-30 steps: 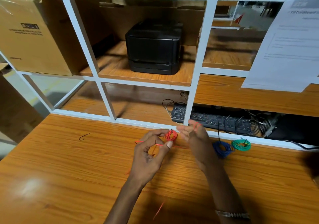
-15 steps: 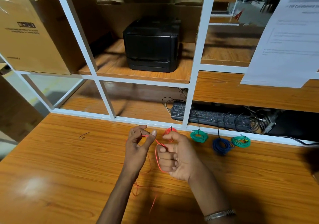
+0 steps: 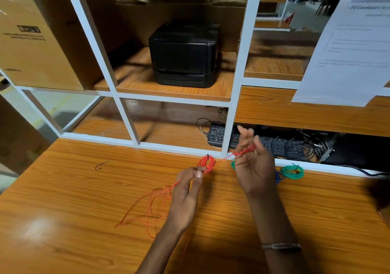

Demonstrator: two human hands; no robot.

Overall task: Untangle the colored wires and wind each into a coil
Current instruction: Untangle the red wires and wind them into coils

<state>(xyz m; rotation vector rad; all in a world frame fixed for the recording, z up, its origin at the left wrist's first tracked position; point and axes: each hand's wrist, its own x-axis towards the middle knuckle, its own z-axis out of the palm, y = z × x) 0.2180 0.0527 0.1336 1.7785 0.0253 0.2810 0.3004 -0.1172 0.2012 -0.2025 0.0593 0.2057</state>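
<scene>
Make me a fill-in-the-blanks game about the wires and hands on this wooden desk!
1. The thin wire stretched between the left hand and right hand is ____.
2. The round wire coil lying farthest right on the wooden desk is ____.
3. The boxy machine on the shelf is coloured ____.

Missing words: red, green, black

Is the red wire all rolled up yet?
Not yet. The red wire lies in loose loops on the table, and the right hand holds only a few turns.
</scene>
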